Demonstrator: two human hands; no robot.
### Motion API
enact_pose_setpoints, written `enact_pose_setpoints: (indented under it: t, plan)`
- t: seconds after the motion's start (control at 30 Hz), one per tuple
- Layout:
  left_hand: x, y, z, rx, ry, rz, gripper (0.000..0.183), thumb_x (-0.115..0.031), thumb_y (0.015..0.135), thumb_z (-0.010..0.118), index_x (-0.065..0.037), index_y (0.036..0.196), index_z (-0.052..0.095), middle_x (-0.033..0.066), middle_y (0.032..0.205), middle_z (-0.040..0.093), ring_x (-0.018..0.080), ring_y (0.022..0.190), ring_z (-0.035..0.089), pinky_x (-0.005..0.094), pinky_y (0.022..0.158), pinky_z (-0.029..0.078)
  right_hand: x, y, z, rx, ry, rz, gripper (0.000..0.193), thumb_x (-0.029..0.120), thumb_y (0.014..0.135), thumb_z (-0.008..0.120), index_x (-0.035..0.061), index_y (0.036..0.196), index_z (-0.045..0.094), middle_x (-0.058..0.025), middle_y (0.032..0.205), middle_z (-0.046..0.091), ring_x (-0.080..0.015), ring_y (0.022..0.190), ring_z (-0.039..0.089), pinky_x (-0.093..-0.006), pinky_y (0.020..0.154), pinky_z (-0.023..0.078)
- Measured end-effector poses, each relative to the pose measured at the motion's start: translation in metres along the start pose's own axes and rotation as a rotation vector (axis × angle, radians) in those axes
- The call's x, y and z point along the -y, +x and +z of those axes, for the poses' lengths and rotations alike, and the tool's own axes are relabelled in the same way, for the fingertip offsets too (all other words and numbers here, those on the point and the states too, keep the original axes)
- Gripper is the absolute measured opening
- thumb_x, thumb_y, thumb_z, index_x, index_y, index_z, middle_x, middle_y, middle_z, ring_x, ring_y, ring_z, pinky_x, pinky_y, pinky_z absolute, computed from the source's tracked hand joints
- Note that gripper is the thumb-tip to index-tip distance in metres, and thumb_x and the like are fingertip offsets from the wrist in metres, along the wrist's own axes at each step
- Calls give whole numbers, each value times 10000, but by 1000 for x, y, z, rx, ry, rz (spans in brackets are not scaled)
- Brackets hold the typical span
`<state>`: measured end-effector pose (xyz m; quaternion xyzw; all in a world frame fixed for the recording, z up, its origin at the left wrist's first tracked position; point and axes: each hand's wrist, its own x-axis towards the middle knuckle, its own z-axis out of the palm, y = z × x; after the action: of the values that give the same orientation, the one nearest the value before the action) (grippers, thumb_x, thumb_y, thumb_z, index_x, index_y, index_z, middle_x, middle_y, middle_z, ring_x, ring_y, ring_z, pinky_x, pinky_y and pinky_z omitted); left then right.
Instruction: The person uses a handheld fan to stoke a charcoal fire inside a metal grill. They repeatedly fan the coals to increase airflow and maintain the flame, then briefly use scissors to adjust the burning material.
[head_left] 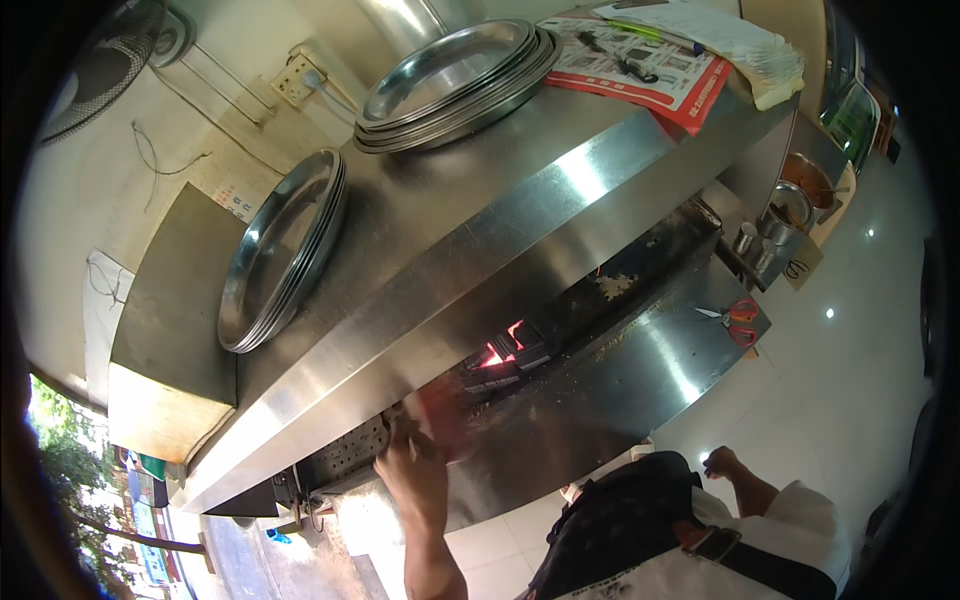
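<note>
My left hand (412, 468) reaches to the grill trough under the steel hood, its fingers curled together at the edge of a perforated metal plate (352, 447). What is between those fingers is too small and shaded to make out. Beside it lies a reddish blur. Dark charcoal blocks (505, 362), some glowing orange-red, sit in the trough just to the right of that hand. My right hand (727, 464) hangs near my body with its fingers folded in, and I see nothing in it. It is away from the steel counter (560, 430).
Red-handled scissors (738, 322) lie at the counter's right end. Stacked round steel trays (455, 75) and more oval-looking trays (285, 250) rest on the hood (420, 210), with a printed sheet (640, 75). Pots (792, 205) stand at the far right. A fan (95, 85) hangs upper left.
</note>
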<state>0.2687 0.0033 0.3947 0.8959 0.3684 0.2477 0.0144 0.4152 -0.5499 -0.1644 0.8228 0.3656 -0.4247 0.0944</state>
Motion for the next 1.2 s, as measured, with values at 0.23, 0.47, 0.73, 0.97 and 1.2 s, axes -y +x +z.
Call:
enact_pose_setpoints:
  t: [0.23, 0.47, 0.73, 0.97, 1.2]
  plan:
    - [-4, 0, 3, 64, -100, 123, 213, 34, 918, 598, 3, 1039, 770, 164, 867, 772, 285, 685, 748, 378, 633, 603, 10, -11, -17, -42, -68, -25, 288, 457, 837, 722, 196, 946, 776, -71, 912, 757, -301, 875, 739, -444, 741, 598]
    - [-38, -8, -26, 58, -146, 397, 229, 57, 896, 552, 30, 977, 765, 175, 905, 782, 342, 688, 757, 425, 613, 625, 16, -14, -18, -18, 68, -24, 241, 396, 860, 733, 181, 953, 788, -27, 860, 776, -244, 845, 750, -428, 721, 605]
    - [-22, -14, -19, 54, -125, 436, 202, 65, 860, 606, -28, 878, 784, 217, 930, 767, 314, 761, 772, 401, 694, 614, -6, -4, -1, -34, -13, -10, 302, 436, 837, 736, 190, 1008, 776, -63, 965, 755, -293, 919, 736, -430, 781, 605]
    - [-62, -4, -37, 7, -301, 278, 125, 42, 921, 631, 7, 966, 743, 221, 907, 764, 307, 782, 783, 397, 676, 641, 9, 1, -2, 0, 32, -32, 288, 415, 811, 741, 176, 967, 778, -79, 924, 751, -327, 899, 733, -451, 758, 599]
    - [-30, 6, -7, 8, -223, 282, 170, 75, 831, 621, -13, 887, 756, 187, 795, 743, 272, 621, 728, 360, 575, 594, 28, -1, -26, -48, 401, 41, 180, 337, 852, 712, 166, 866, 770, -39, 802, 752, -260, 828, 749, -430, 714, 598]
